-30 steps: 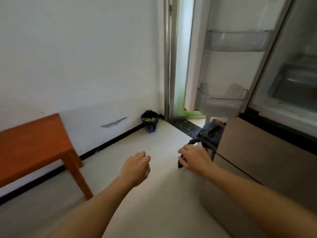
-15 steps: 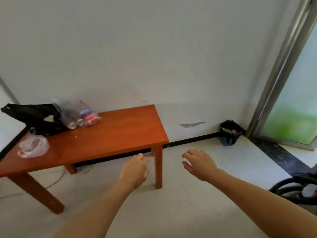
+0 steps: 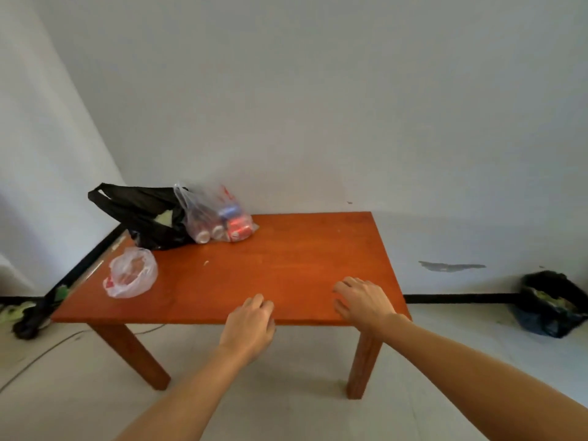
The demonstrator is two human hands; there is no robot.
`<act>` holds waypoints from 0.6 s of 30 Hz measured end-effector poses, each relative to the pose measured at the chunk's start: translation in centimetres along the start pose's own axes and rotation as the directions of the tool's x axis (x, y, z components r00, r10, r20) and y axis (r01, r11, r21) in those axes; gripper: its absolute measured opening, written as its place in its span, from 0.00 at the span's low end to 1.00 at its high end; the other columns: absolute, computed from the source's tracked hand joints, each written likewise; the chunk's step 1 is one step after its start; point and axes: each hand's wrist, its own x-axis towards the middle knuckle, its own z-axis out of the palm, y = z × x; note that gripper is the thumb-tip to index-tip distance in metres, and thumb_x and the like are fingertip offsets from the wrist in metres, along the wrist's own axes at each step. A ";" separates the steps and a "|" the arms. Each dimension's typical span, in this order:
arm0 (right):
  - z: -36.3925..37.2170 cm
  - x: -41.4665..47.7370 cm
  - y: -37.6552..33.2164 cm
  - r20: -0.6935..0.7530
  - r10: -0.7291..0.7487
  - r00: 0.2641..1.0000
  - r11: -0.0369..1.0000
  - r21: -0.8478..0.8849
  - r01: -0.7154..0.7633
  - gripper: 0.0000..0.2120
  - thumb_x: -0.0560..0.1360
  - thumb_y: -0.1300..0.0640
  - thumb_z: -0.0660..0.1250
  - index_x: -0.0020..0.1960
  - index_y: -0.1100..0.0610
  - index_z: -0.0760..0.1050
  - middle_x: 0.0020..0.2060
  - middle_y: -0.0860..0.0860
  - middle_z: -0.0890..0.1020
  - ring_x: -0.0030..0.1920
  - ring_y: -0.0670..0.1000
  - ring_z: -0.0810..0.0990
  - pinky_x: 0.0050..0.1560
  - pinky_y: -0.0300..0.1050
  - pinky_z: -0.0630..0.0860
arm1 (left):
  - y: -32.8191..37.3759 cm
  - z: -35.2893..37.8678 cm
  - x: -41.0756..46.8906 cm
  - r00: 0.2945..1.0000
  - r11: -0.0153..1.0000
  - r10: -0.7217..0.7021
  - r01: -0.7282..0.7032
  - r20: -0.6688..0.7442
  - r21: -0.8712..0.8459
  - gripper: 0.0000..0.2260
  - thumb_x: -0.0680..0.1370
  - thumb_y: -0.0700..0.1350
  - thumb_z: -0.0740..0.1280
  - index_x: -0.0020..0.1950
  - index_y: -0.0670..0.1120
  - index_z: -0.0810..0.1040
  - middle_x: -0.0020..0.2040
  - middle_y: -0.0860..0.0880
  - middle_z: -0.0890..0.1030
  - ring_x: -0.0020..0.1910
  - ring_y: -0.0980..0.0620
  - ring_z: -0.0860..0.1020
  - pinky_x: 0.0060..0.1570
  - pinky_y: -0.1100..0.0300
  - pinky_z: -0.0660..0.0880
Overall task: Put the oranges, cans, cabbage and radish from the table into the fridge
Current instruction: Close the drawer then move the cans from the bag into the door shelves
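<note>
A low orange-brown wooden table (image 3: 286, 272) stands against the white wall. At its back left lies a clear plastic bag of cans (image 3: 219, 222), red and blue ones showing through. A black plastic bag (image 3: 149, 218) slumps beside it with something pale green inside. A small crumpled clear bag (image 3: 132, 272) lies near the left edge; its contents are unclear. My left hand (image 3: 251, 326) hovers over the table's front edge, fingers loosely curled, holding nothing. My right hand (image 3: 362, 300) is above the front right corner, fingers spread and empty. The fridge is out of view.
A black bin with a dark liner (image 3: 550, 305) sits on the floor by the wall at right. Cables and a dark object (image 3: 28, 326) lie on the floor left of the table. Pale floor extends in front of the table.
The view has swung left from the open fridge to the table, which now fills the middle. Both empty hands have come forward over the table's front edge.
</note>
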 end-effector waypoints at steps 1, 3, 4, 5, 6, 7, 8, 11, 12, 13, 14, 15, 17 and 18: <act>0.3 2.4 0.0 0.010 -0.019 1.000 1.000 -0.008 0.019 0.14 0.79 0.48 0.57 0.59 0.53 0.73 0.53 0.50 0.78 0.52 0.53 0.77 0.50 0.47 0.73 | -1.2 -0.1 1.2 1.000 1.000 -0.014 0.014 -0.002 0.002 0.10 0.78 0.48 0.60 0.56 0.46 0.75 0.53 0.50 0.74 0.52 0.49 0.75 0.46 0.54 0.74; 0.8 7.3 -0.2 0.021 -0.055 0.998 0.998 -0.029 0.055 0.14 0.80 0.48 0.56 0.60 0.53 0.73 0.55 0.50 0.77 0.54 0.53 0.76 0.51 0.46 0.72 | -3.9 -0.5 3.5 0.998 0.999 -0.048 0.047 -0.028 -0.008 0.09 0.78 0.47 0.60 0.55 0.46 0.76 0.52 0.50 0.75 0.52 0.48 0.75 0.46 0.54 0.74; 1.0 9.7 -0.5 0.027 -0.068 0.997 0.997 -0.022 0.068 0.15 0.80 0.48 0.56 0.61 0.53 0.72 0.56 0.50 0.77 0.56 0.53 0.76 0.53 0.47 0.72 | -5.3 -0.9 4.5 0.996 0.997 -0.073 0.072 -0.044 -0.019 0.09 0.78 0.47 0.60 0.55 0.47 0.76 0.52 0.50 0.75 0.52 0.49 0.75 0.46 0.54 0.74; 1.2 11.9 -1.1 0.038 -0.082 0.996 0.996 -0.015 0.083 0.15 0.80 0.48 0.56 0.62 0.52 0.72 0.58 0.50 0.76 0.57 0.53 0.75 0.55 0.47 0.72 | -6.8 -1.2 5.2 0.994 0.995 -0.100 0.098 -0.055 -0.026 0.10 0.78 0.48 0.60 0.56 0.47 0.76 0.53 0.50 0.75 0.52 0.50 0.75 0.48 0.56 0.74; 1.5 14.1 -1.8 0.051 -0.105 0.993 0.994 -0.013 0.105 0.16 0.80 0.47 0.56 0.63 0.52 0.71 0.59 0.50 0.76 0.59 0.53 0.75 0.56 0.48 0.72 | -8.4 -1.4 5.9 0.991 0.993 -0.120 0.118 -0.061 -0.028 0.10 0.79 0.48 0.60 0.57 0.48 0.75 0.54 0.51 0.75 0.53 0.51 0.75 0.49 0.57 0.73; 2.0 16.1 -2.6 0.066 -0.132 0.989 0.991 -0.019 0.134 0.16 0.80 0.47 0.56 0.64 0.51 0.71 0.60 0.50 0.75 0.60 0.53 0.75 0.57 0.48 0.72 | -10.0 -1.5 6.6 0.988 0.991 -0.137 0.135 -0.066 -0.024 0.11 0.79 0.48 0.60 0.58 0.48 0.75 0.55 0.52 0.74 0.53 0.52 0.74 0.51 0.58 0.72; 2.5 18.1 -3.4 0.073 -0.161 0.984 0.986 -0.025 0.163 0.17 0.80 0.47 0.56 0.65 0.51 0.71 0.61 0.50 0.75 0.60 0.53 0.74 0.58 0.49 0.72 | -11.7 -1.5 7.3 0.986 0.988 -0.153 0.152 -0.073 -0.018 0.11 0.79 0.48 0.59 0.59 0.49 0.74 0.56 0.52 0.74 0.54 0.53 0.74 0.52 0.59 0.72; 4.0 23.8 -6.1 0.068 -0.215 0.974 0.976 -0.027 0.217 0.16 0.79 0.47 0.56 0.64 0.51 0.71 0.60 0.51 0.76 0.59 0.53 0.75 0.56 0.49 0.72 | -16.8 -1.5 9.6 0.976 0.980 -0.198 0.199 -0.093 0.000 0.12 0.79 0.48 0.59 0.60 0.49 0.74 0.57 0.52 0.75 0.55 0.52 0.74 0.55 0.58 0.72; 4.6 25.5 -7.0 0.064 -0.225 0.972 0.974 -0.025 0.227 0.16 0.79 0.47 0.56 0.64 0.51 0.72 0.59 0.50 0.76 0.59 0.53 0.75 0.56 0.48 0.72 | -18.6 -1.5 10.4 0.974 0.979 -0.204 0.206 -0.097 0.005 0.12 0.79 0.48 0.59 0.60 0.49 0.74 0.57 0.52 0.75 0.56 0.52 0.74 0.55 0.57 0.72; 5.3 27.3 -7.8 0.062 -0.229 0.971 0.973 -0.019 0.230 0.16 0.79 0.47 0.57 0.64 0.51 0.72 0.59 0.50 0.77 0.58 0.53 0.76 0.55 0.48 0.72 | -20.4 -1.5 11.2 0.974 0.979 -0.204 0.206 -0.100 0.007 0.12 0.79 0.48 0.60 0.61 0.49 0.74 0.57 0.52 0.75 0.56 0.52 0.74 0.56 0.56 0.72; 5.9 29.0 -8.6 0.063 -0.226 0.972 0.974 -0.013 0.227 0.16 0.79 0.47 0.57 0.63 0.51 0.72 0.58 0.50 0.77 0.58 0.53 0.76 0.55 0.48 0.72 | -22.2 -1.4 12.1 0.974 0.979 -0.200 0.202 -0.104 0.008 0.13 0.79 0.48 0.60 0.62 0.49 0.74 0.58 0.52 0.75 0.57 0.52 0.74 0.56 0.56 0.72; 6.6 30.9 -9.4 0.063 -0.218 0.974 0.976 -0.008 0.219 0.16 0.79 0.47 0.57 0.63 0.51 0.72 0.58 0.50 0.77 0.58 0.52 0.76 0.54 0.48 0.73 | -24.1 -1.4 13.0 0.975 0.980 -0.196 0.197 -0.109 0.004 0.13 0.79 0.48 0.60 0.62 0.49 0.74 0.58 0.52 0.75 0.57 0.52 0.73 0.57 0.56 0.71; 7.5 34.6 -11.1 0.048 -0.193 0.980 0.981 -0.006 0.194 0.16 0.79 0.47 0.57 0.63 0.51 0.71 0.59 0.50 0.77 0.57 0.52 0.76 0.53 0.48 0.73 | -28.0 -1.5 15.0 0.975 0.982 -0.187 0.187 -0.117 -0.013 0.13 0.79 0.48 0.60 0.63 0.48 0.73 0.58 0.52 0.75 0.57 0.52 0.73 0.57 0.56 0.71; 7.8 36.4 -11.9 0.032 -0.171 0.985 0.985 -0.003 0.171 0.15 0.79 0.48 0.57 0.63 0.51 0.71 0.59 0.50 0.77 0.56 0.52 0.77 0.53 0.47 0.74 | -30.0 -1.6 16.0 0.976 0.983 -0.182 0.182 -0.116 -0.015 0.13 0.79 0.48 0.59 0.63 0.48 0.73 0.59 0.52 0.75 0.57 0.52 0.73 0.57 0.56 0.71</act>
